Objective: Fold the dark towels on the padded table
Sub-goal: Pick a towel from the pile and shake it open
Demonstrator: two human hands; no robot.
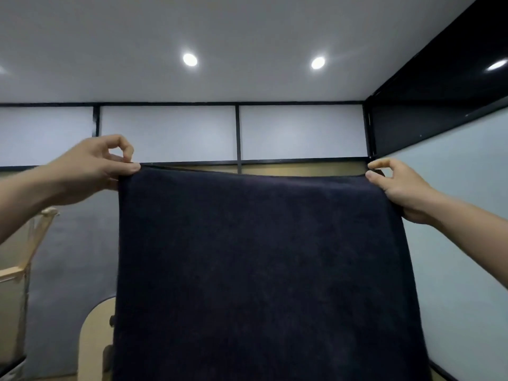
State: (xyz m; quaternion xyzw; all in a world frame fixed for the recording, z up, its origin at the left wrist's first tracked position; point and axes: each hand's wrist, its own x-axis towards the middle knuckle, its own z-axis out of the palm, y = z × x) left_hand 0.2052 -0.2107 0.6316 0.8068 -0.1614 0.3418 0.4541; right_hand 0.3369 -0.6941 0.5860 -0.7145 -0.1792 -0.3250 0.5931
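A dark navy towel (261,270) hangs spread out flat in front of me, held up high by its two top corners. My left hand (93,169) pinches the top left corner between thumb and forefinger. My right hand (398,185) pinches the top right corner the same way. The towel's top edge runs nearly level between the hands, and its lower part drops out of the frame. The padded table is hidden behind the towel.
A light wooden frame (35,237) stands at the left. A pale rounded wooden panel (96,336) shows low beside the towel's left edge. Frosted partition walls (302,133) close the room ahead and on the right.
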